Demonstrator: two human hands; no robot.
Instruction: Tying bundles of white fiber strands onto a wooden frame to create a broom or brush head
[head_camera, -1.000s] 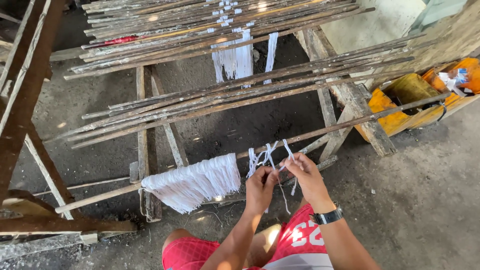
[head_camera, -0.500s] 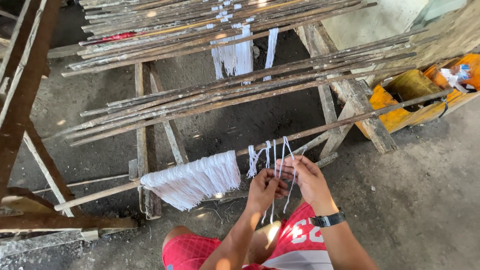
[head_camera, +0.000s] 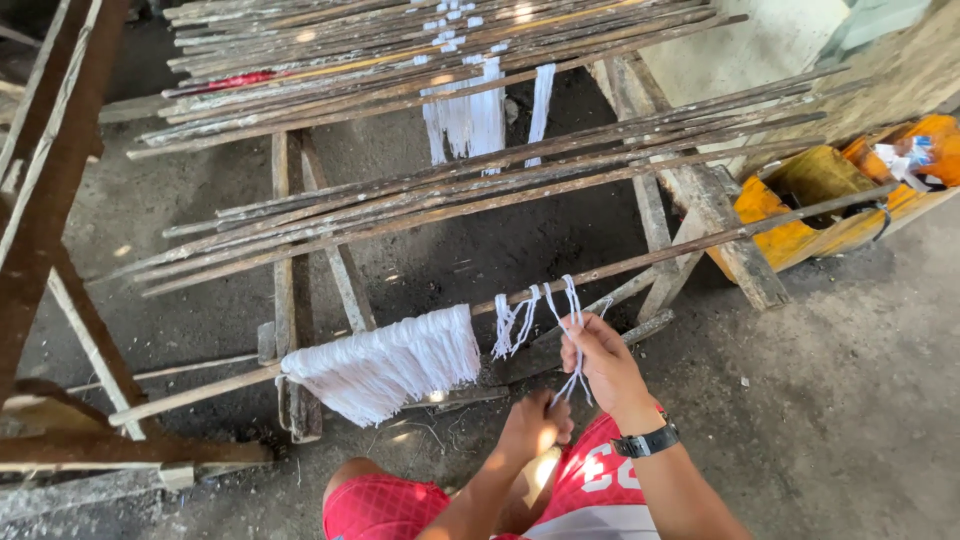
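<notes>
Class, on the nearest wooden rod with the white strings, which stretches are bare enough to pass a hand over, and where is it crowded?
The nearest long wooden rod is bare from the right hand out toward the yellow plastic container, and again left of the wide bundle of white strings. It is crowded between that bundle and the looped white strings, where the left hand pulls a strand.

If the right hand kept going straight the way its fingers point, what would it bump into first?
Probably the wooden stick that the white strings hang over. The right hand points up toward it while pinching those strings, though depth is hard to judge.
</notes>
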